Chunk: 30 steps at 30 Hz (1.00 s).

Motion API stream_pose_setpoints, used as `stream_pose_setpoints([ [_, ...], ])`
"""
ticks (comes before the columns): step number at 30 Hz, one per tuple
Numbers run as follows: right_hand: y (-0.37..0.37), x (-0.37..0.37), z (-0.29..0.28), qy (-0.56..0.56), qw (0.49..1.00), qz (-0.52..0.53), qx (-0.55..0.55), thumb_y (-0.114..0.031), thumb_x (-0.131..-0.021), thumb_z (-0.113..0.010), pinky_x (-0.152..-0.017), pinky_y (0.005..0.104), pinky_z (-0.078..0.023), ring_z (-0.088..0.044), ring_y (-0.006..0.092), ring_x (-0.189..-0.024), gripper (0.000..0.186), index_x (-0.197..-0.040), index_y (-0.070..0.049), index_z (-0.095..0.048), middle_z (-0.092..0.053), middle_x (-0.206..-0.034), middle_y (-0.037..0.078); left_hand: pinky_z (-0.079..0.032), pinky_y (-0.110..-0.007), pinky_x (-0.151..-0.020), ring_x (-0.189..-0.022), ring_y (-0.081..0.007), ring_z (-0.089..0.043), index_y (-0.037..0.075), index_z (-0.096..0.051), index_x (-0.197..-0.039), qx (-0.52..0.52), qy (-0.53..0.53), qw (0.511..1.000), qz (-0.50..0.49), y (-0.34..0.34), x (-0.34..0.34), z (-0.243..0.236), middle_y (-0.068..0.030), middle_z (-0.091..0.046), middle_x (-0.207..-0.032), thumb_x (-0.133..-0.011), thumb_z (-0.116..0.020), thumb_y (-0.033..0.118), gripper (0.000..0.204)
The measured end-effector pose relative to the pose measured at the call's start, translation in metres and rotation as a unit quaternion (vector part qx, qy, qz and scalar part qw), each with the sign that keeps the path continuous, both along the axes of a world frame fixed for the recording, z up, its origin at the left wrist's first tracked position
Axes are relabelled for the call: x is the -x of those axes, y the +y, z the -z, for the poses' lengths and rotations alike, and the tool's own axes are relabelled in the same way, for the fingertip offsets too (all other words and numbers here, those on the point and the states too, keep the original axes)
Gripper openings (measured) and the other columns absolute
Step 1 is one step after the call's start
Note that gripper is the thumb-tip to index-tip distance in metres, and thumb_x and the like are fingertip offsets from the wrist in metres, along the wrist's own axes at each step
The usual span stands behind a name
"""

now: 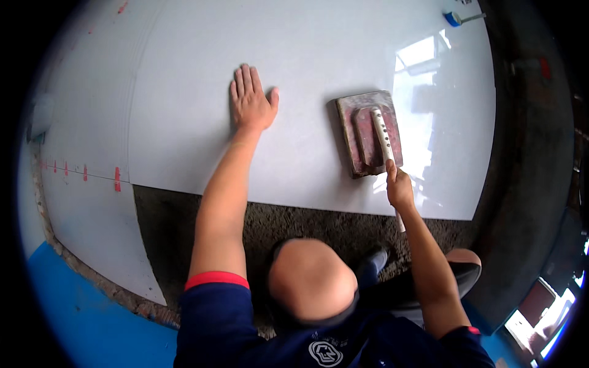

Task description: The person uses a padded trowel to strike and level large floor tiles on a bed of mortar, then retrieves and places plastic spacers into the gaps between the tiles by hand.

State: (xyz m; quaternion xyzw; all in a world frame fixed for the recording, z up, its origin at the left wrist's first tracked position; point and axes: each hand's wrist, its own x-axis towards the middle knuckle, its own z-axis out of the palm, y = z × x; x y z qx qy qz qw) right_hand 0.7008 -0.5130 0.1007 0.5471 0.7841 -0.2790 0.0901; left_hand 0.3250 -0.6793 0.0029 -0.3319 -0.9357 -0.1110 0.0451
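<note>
A large glossy white tile [307, 67] lies in front of me. My left hand [253, 109] rests palm down on it, with the fingers stretched out and the thumb apart. My right hand [400, 189] is wrapped round the pale handle of a flat tile tamper [368, 135]. The tamper has a worn, reddish rectangular block, and a row of dark dots runs along its handle. Its block is over the right part of the tile; whether the underside touches the surface, I cannot tell.
Rough grey mortar [184, 214] shows along the tile's near edge, around my knee [313, 279] and foot. Red strips [117, 179] mark a tile joint at the left. A small blue-ended tool [454, 19] lies at the far right. Blue sheeting [92, 306] covers the lower left.
</note>
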Motion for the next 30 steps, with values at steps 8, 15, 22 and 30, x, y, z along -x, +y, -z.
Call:
stream_pose_setpoints([
  [8,-0.022,0.010,-0.011,0.147,0.941,0.243,0.183,-0.078,-0.090,-0.043,-0.034,0.0329,-0.030,-0.035,0.0149,-0.035,0.068,-0.058,-0.018,-0.037,-0.033,-0.047,-0.001,-0.023,-0.050,-0.120,-0.142,-0.0362,-0.035,-0.004,-0.049,-0.127,-0.168,-0.193,0.934,0.251,-0.064,-0.261,-0.070,-0.0217,-0.045,-0.142,-0.089,-0.061,0.029,0.052],
  [15,-0.047,-0.019,-0.032,0.105,0.938,0.242,0.227,-0.077,-0.090,-0.044,-0.035,0.0327,-0.037,-0.040,0.0159,-0.036,0.067,-0.066,-0.015,-0.043,-0.036,-0.047,-0.001,-0.022,-0.050,-0.120,-0.142,-0.0363,-0.031,-0.001,-0.048,-0.133,-0.231,-0.243,0.937,0.100,-0.165,-0.140,-0.052,-0.0196,-0.041,-0.146,-0.090,-0.062,0.027,0.053],
  [22,-0.009,0.033,-0.156,0.045,0.980,0.193,-0.001,-0.075,-0.093,-0.042,-0.033,0.0278,-0.029,-0.034,0.0095,-0.037,0.061,-0.066,-0.020,-0.042,-0.034,-0.051,-0.005,-0.005,-0.048,-0.123,-0.153,-0.0357,-0.008,-0.007,-0.018,-0.154,-0.036,-0.066,0.977,-0.201,-0.252,0.086,-0.007,-0.0234,-0.014,-0.163,-0.097,-0.045,0.054,0.087],
  [30,-0.062,0.090,-0.202,0.337,0.915,0.048,-0.216,-0.058,-0.102,-0.044,-0.044,0.0224,-0.037,-0.041,0.0061,-0.047,0.058,-0.119,-0.003,-0.055,-0.053,-0.070,0.001,-0.002,-0.051,-0.123,-0.151,-0.0434,-0.005,-0.012,-0.020,-0.151,-0.033,-0.042,0.893,-0.448,-0.257,0.152,-0.013,-0.0317,-0.012,-0.161,-0.094,-0.046,0.057,0.093],
])
